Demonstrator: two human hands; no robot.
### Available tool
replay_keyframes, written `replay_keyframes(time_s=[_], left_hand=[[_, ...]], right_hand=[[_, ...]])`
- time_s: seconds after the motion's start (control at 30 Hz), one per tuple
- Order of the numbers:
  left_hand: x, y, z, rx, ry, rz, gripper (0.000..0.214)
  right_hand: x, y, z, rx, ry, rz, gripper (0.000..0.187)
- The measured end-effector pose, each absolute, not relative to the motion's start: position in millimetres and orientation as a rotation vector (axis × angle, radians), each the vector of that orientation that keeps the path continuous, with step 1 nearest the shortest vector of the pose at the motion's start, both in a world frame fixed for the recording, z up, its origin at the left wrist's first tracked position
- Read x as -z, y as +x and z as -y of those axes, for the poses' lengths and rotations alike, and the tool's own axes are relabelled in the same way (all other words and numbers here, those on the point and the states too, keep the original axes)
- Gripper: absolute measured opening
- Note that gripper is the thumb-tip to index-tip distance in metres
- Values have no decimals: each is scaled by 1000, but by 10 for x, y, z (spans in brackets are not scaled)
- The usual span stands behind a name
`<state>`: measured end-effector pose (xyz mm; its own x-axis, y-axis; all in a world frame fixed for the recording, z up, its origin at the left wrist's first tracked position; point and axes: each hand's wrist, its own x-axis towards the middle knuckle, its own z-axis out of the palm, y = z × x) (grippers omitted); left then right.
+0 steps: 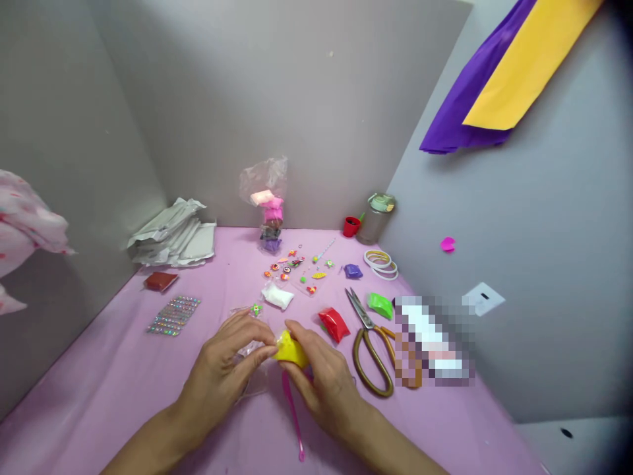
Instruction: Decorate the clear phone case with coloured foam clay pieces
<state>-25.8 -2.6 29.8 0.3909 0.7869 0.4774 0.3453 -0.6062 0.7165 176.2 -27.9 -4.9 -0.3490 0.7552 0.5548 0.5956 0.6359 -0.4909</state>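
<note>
A small yellow clay packet (293, 351) sits between my hands, low above the pink tabletop. My right hand (326, 376) is closed around its right side, thumb below and fingers above. With thumb and forefinger, my left hand (220, 359) pinches the packet's left end, where a bit of clear wrapping shows. Beneath my hands lie a pink plastic stick tool (295, 422) and some clear plastic, both partly hidden. A white clay packet (277, 296) lies just beyond my hands, and a red clay packet (335, 324) to the right.
Large scissors (373, 349) lie to the right, near a green packet (380, 305) and tape rings (380, 264). Small charms (287, 269) are scattered farther back. A bag of coloured clay (271, 218) leans on the back wall. Silver packets (175, 237) and a gem sheet (174, 316) are left.
</note>
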Motion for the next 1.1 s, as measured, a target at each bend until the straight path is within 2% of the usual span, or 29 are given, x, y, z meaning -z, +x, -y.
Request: replay_keyframes(time_s=[0.33,0.5,0.6,0.8,0.97,1.1], left_hand=[[-650,-16,-280,-974,1758,-943,17],[-632,161,-523,-884,1711,-872,19],[-568,208,-662,-888,1740,-842,17],[-466,148,-772,-959,1965,-687,2],[-508,105,-693,-875,1630,-562,11],[-541,59,-687,-711,1578,-558,10]], right_hand=[[-330,2030,115,-555,-1191,1844,42],[-463,2153,-30,-876,-1331,1749,51],[-494,2201,-121,-955,-1375,1596,49],[-398,2311,-123,-1200,-1302,1342,49],[-312,2300,-39,-1542,-1112,1183,54],[-338,2298,-36,-1564,-1129,1296,50]])
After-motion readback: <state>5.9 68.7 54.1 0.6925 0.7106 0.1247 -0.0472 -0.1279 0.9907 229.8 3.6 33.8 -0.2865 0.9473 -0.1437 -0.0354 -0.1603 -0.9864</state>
